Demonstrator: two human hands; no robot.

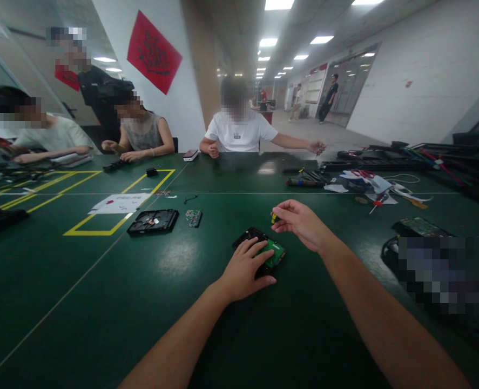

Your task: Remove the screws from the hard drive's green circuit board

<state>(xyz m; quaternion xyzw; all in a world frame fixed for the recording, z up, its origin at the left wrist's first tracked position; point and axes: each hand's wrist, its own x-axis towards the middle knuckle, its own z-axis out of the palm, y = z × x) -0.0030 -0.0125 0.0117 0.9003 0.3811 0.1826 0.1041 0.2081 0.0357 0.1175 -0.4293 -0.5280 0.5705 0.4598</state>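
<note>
A hard drive [275,253] with a green circuit board facing up lies on the green table [101,302] in front of me. My left hand [245,270] rests on top of it, fingers curled over the board and pressing it down. Just above and to the right, my right hand [302,222] is closed around a small screwdriver with a yellow and black handle [273,218], whose tip is hidden behind my fingers.
An opened black drive case [153,221] and a loose green circuit board [193,218] lie to the left near yellow floor-style tape lines [97,233]. Tools, papers and cables [364,181] crowd the right. Several people sit across the table.
</note>
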